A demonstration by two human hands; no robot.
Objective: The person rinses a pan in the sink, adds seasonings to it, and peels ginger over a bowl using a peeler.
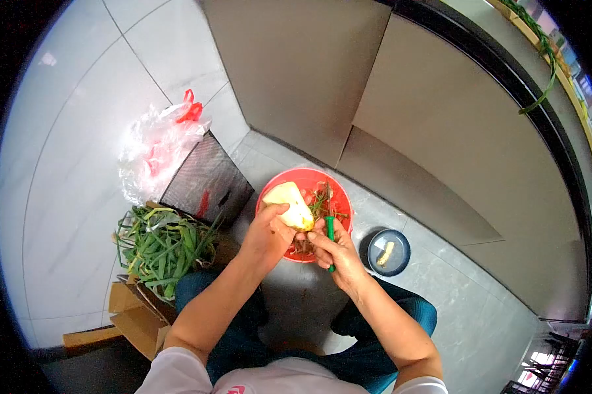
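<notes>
My left hand (268, 235) is closed around a pale cream, wedge-shaped vegetable (289, 200) with a yellow-brown lower end; its exact kind is unclear. In my right hand (335, 253) is a green-handled peeling tool (330, 230), its thin blade pointing away from me. Whether it is a knife or a peeler I cannot make out. The fingertips of my right hand are close to the vegetable's brown end. Both hands are over a red bucket (298, 172), where brown scraps and green bits (321, 197) lie.
A dark blue bowl (404, 257) on the floor to the right holds a pale knobby piece (387, 253). Left of me, green leafy stalks (161, 249) fill a cardboard box (135, 315). Behind them are a dark mesh panel (207, 177) and a plastic bag (151, 151). Grey cabinets (434, 131) stand ahead.
</notes>
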